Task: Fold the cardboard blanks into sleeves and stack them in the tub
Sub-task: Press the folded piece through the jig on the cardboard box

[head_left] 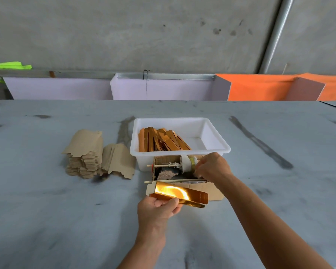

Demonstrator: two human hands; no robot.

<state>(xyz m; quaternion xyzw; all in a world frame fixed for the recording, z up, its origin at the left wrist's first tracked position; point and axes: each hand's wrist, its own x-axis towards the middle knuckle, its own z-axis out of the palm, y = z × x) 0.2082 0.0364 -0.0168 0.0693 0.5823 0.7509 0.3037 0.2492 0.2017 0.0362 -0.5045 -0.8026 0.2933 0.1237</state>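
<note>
Nearest, left hand (159, 207) pinched a half-folded gold blank (179, 193), thumb on top, fingers curled under its long edge, held just above the bench (47, 210) at about 6 o'clock of the tub. Judged light, thin card, stiff along the creases but easy to crush or scuff; foil face looked slick, so best held at the crease edge, not the flat panel. Blank's brown end tab stuck out at 9 o'clock.

Right hand (211, 166) reached to a tape roll (188, 162) on a stick in the open cardboard box (175, 169), fingers bunched at the roll; whether they pinched tape, cannot tell. Box also held crumpled grey stuff, unclear what.

Beyond it, touching the box, white tub (215, 140): gold sleeves (161, 140) leaned in a loose row on the 9 o'clock side, 3 o'clock side bare.

At 9 o'clock of the tub, stack of brown blanks (85, 152), plain side up, partly fanned.
</note>
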